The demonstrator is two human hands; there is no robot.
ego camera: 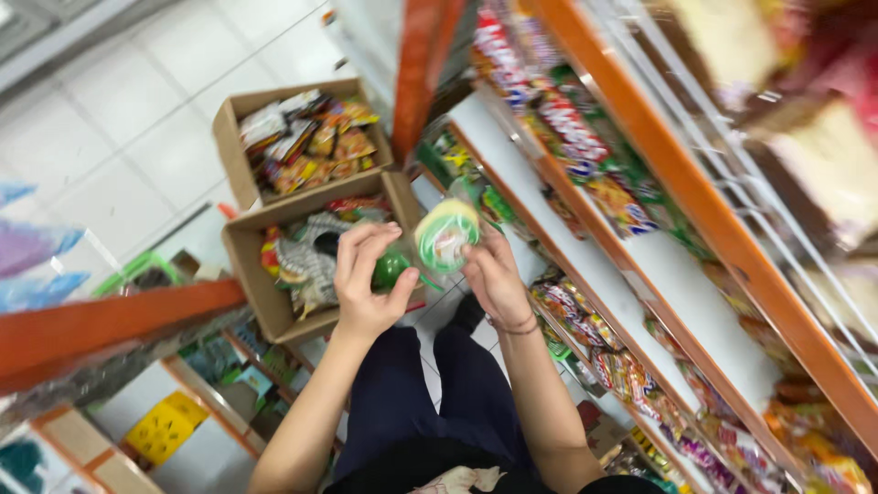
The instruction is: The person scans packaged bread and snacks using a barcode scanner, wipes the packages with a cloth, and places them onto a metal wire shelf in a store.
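While both hands meet in front of the body, the left hand [366, 279] curls around a small green packet [390, 269], its thumb hooked underneath and its fingers [370, 240] bent over the top, so the packet sits pinched between them rather than resting on anything. Close beside it, the right hand [494, 274] grips the lower edge of a round green-and-white swirled sweet in clear wrap [446, 234], fingers closed on the wrapper while the round face stands up and clear above the hand, which leaves that face easy to see. Both items hang in mid-air above the white tiled floor [128, 137], between the person's dark trousers [430, 402] and two open cardboard boxes. Nearer the hands, one box [265, 284] holds mixed snack packets loosely heaped, its flaps folded out so the contents stay reachable from above; the farther box [240, 137] is filled with orange and yellow sachets in the same loose way. To the right, orange-framed shelving [677, 183] carries rows of bright packets [567, 128] standing along white shelf boards, fronts facing the aisle. A thin band circles the right wrist [519, 326].
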